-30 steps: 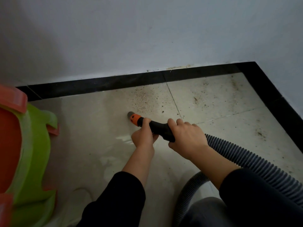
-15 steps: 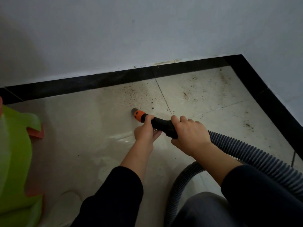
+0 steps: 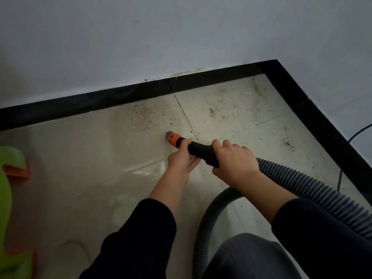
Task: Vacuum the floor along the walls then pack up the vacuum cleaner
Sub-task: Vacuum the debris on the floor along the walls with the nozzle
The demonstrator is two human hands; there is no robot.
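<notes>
Gripping vacuum nozzle (image 3: 199,151) in left hand (image 3: 180,161) and right hand (image 3: 235,164), facing dirt (image 3: 149,117) by skirting (image 3: 100,99). Showing less green stool (image 3: 13,158) lower left than before.

Nozzle slides right along the far wall

The vacuum nozzle (image 3: 198,151), with the left hand (image 3: 182,161) and right hand (image 3: 233,165) on it, has travelled right across the floor. Its grey tip is now near the tile joint (image 3: 186,117), at the edge of the speckled dirt (image 3: 149,117). The left hand's grip seems looser, though the dim light makes that hard to judge. The view has swung right too: the green plastic item (image 3: 10,164) has slipped mostly off the left edge, and a black cable (image 3: 360,130) has come into sight by the right wall.
</notes>
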